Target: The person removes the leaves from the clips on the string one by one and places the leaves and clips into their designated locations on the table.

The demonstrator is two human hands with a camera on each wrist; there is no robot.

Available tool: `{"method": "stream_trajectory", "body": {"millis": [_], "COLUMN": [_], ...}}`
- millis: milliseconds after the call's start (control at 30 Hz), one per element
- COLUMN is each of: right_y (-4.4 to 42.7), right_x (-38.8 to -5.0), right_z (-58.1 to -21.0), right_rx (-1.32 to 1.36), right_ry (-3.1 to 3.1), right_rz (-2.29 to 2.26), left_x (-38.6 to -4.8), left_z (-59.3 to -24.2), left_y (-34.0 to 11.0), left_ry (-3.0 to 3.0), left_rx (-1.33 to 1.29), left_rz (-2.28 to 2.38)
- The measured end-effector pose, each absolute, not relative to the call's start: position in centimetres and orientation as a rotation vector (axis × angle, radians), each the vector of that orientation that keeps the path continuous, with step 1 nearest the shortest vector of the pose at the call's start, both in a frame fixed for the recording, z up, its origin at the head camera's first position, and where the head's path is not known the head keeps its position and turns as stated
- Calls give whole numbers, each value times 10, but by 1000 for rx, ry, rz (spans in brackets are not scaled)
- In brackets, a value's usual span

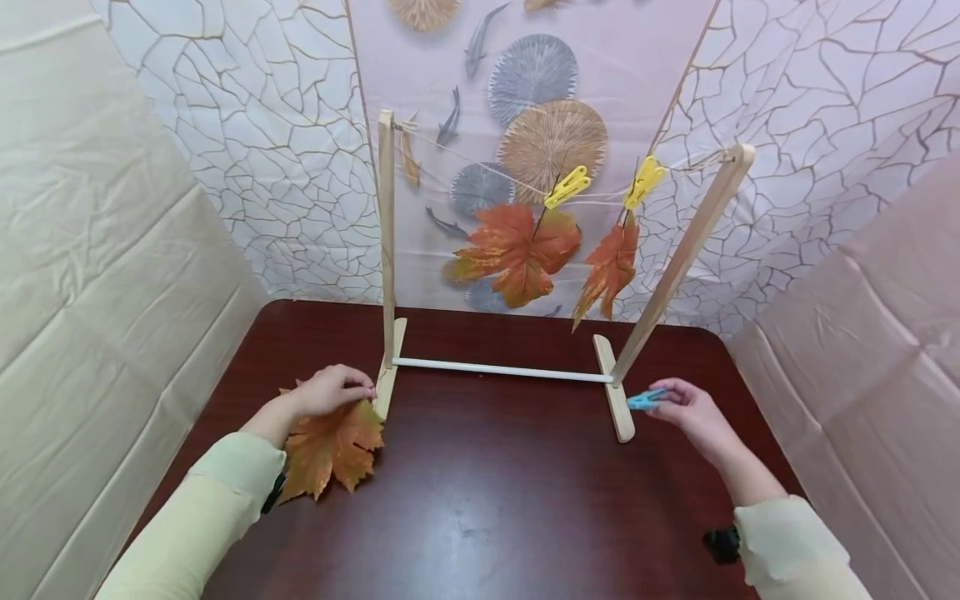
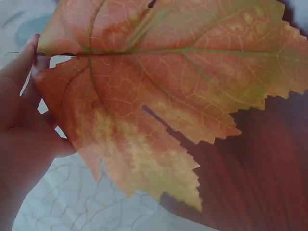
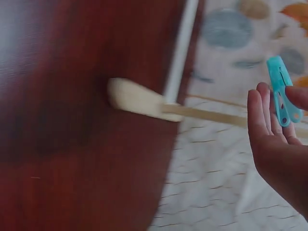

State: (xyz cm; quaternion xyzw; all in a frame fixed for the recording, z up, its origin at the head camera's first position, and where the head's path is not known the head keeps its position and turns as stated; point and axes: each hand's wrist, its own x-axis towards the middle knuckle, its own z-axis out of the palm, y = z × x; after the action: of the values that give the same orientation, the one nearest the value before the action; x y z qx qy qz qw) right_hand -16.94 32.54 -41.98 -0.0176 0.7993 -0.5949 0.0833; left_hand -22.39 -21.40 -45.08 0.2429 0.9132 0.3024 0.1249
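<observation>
My left hand (image 1: 333, 390) pinches the stem of an orange-green maple leaf (image 1: 333, 450) beside the rack's left foot. In the left wrist view the same leaf (image 2: 159, 72) spreads out from the fingertips, its stem between finger and thumb. A light blue clothespin (image 1: 647, 399) is held between the thumb and fingers of my right hand (image 1: 693, 415), close to the rack's right foot. Seen from the right wrist, the clothespin (image 3: 282, 91) points away from the palm. Two yellow clothespins (image 1: 567, 187) hold an orange leaf (image 1: 525, 254) and a narrower-looking leaf (image 1: 609, 271) on a string.
A wooden rack with a left post (image 1: 387, 242), a right post (image 1: 678, 271) and a white bottom bar (image 1: 502, 369) stands on the dark red table (image 1: 465, 483). String (image 1: 480, 162) runs between the post tops. A patterned backdrop (image 1: 300, 167) hangs behind.
</observation>
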Motion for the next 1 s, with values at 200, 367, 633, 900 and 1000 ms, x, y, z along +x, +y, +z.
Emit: {"method": "stream_trajectory", "body": {"millis": [200,367,633,900,1000], "right_y": [326,324,323,328,328], "right_x": [-163,-161,-159,-155,-155], "right_z": [-458,-483,-511,-526,-526], "right_rx": [152,244,276,257,239], "right_ry": [2456,2553,2733,2801,2807], "right_rz": [-1626,-1451,-1190,-961,-946], "left_x": [-219,-215,-203,-191,-189], "left_z": [-469,-483,-506,-524,-528], "left_y": [-209,-205,-205,-211,-212], "left_ry": [2671,2803,2982,3058,3056], "left_rx": [717,697,630,594,574], "left_rz": [740,609,583,590,575]}}
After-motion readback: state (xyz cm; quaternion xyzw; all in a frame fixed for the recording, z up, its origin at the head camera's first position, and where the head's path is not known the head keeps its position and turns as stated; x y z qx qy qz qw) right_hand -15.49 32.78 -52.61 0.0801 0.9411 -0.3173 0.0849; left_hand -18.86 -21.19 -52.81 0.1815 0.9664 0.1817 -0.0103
